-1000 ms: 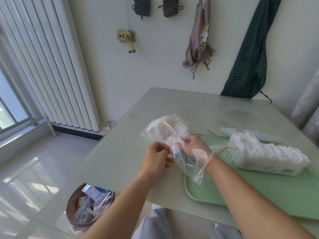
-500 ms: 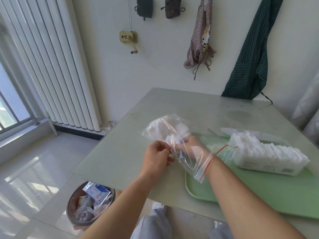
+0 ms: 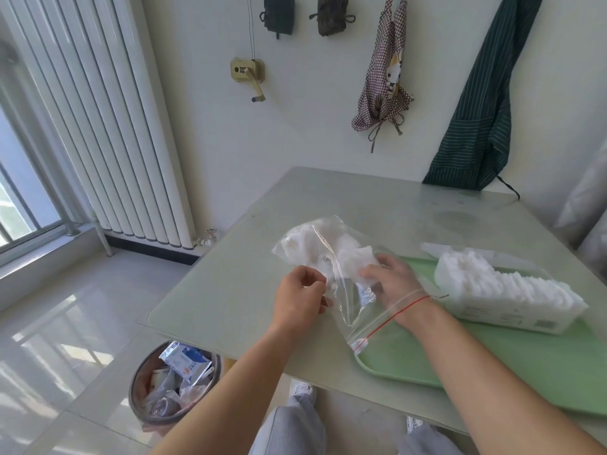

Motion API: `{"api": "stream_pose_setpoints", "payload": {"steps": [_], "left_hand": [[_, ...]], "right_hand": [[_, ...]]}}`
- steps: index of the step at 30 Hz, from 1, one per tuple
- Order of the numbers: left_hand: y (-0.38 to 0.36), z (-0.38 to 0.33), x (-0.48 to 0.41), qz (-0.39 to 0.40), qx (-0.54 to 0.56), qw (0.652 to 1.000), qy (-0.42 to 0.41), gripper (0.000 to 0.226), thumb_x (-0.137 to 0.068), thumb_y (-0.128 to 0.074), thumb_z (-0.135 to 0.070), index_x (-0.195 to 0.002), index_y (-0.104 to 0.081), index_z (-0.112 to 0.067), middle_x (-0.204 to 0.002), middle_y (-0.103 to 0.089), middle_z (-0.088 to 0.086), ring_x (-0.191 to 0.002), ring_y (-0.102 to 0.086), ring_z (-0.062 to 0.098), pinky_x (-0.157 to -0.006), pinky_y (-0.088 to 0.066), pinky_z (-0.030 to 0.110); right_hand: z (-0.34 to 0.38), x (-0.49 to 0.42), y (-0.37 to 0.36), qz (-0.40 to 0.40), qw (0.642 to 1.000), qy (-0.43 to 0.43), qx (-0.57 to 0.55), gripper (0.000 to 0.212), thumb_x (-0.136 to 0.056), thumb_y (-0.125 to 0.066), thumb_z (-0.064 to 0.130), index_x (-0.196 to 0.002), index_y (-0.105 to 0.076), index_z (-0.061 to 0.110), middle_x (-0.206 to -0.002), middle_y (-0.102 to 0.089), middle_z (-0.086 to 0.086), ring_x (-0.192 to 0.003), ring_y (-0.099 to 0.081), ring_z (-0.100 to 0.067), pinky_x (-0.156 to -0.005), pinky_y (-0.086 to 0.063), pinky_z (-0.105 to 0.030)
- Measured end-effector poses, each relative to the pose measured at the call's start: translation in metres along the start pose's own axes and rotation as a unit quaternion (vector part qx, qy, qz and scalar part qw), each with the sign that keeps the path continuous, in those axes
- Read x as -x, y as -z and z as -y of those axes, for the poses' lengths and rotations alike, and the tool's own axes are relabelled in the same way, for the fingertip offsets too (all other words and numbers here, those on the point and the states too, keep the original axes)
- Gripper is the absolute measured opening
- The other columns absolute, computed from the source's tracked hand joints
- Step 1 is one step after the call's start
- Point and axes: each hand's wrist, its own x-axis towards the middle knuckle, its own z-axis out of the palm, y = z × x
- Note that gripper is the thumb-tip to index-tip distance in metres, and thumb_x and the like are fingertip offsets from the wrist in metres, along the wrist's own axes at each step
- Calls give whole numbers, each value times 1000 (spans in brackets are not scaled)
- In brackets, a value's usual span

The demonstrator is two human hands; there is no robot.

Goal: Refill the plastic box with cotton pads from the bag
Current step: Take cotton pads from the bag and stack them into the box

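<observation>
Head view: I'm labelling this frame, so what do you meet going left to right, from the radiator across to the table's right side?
Radiator → waste bin → left hand, pinching the bag → right hand, inside the bag → plastic box. The bag and the green tray overlap others, so they have no place in the order.

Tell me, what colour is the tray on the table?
The tray is plain light green; the head view shows it.
</observation>
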Motion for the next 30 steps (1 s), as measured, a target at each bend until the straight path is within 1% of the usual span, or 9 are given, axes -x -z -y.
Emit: {"api": "stream_pose_setpoints", "payload": {"steps": [6, 11, 15, 17, 21, 24, 26, 28, 30], "left_hand": [[0, 1, -1, 16, 46, 999, 17, 5, -86, -55, -12, -90, -58, -10, -89, -68, 13, -64, -67, 22, -57, -50, 30], [0, -2, 3, 70, -11, 997, 4, 59, -67, -71, -61, -109, -53, -25, -95, -64, 1, -69, -63, 14, -68, -55, 30], [-4, -6, -2, 74, -84, 993, 27, 56, -67, -78, -50, -110, -52, -24, -100, -63, 2, -69, -60, 17, -66, -54, 34], [-9, -9, -5, 78, -129, 988, 34, 53, -68, -79, -44, -108, -54, -23, -101, -63, 3, -71, -60, 20, -69, -54, 37], [-24, -29, 0, 60, -235, 969, 51, 61, -78, -76, -34, -129, -50, -13, -126, -52, 10, -95, -58, 27, -87, -51, 39], [-38, -55, 20, -45, -316, 946, -58, 53, -83, -68, -30, -130, -50, -17, -135, -37, 9, -123, -41, 29, -101, -37, 34], [-51, -74, 40, -73, -265, 946, -173, 38, -83, -65, -29, -119, -56, -23, -129, -44, 1, -125, -38, 24, -101, -34, 30], [-66, -91, 54, -17, -188, 956, -225, 28, -81, -66, -37, -108, -61, -28, -117, -57, -8, -116, -49, 16, -98, -41, 31], [-77, -104, 67, 87, -93, 970, -207, 46, -71, -70, -52, -109, -64, -26, -109, -68, -12, -106, -61, 9, -92, -49, 30]], "right_hand": [[9, 6, 8, 39, 997, -59, 12, 25, -83, -61, -12, -105, -69, -4, -87, -67, -15, -70, -62, -25, -60, -53, -29], [21, 27, 20, 88, 992, -88, -17, 20, -89, -53, -16, -92, -68, -3, -77, -70, -14, -60, -68, -21, -52, -57, -26], [30, 48, 40, 69, 989, -122, 37, 24, -88, -52, -18, -76, -62, 2, -70, -66, -12, -66, -66, -24, -56, -62, -30], [41, 61, 55, 77, 986, -122, 88, 15, -86, -60, -14, -87, -64, 0, -77, -71, -14, -70, -69, -26, -64, -63, -34], [72, 83, 88, 81, 970, -117, 200, 24, -87, -64, -1, -111, -64, -2, -98, -70, -18, -73, -69, -24, -57, -59, -29], [93, 94, 109, 70, 960, -89, 257, 18, -87, -65, 4, -105, -63, 4, -92, -67, -11, -73, -66, -19, -61, -59, -29], [104, 99, 120, 72, 965, -68, 242, 16, -85, -66, 2, -99, -64, 10, -94, -67, -10, -79, -67, -20, -71, -62, -35], [112, 103, 127, 76, 979, -45, 186, 19, -84, -69, 1, -99, -63, 11, -98, -67, -11, -83, -69, -23, -81, -61, -44], [117, 106, 133, 81, 988, -23, 128, 23, -84, -72, 4, -104, -63, 11, -102, -69, -13, -83, -72, -26, -80, -60, -44]]}}
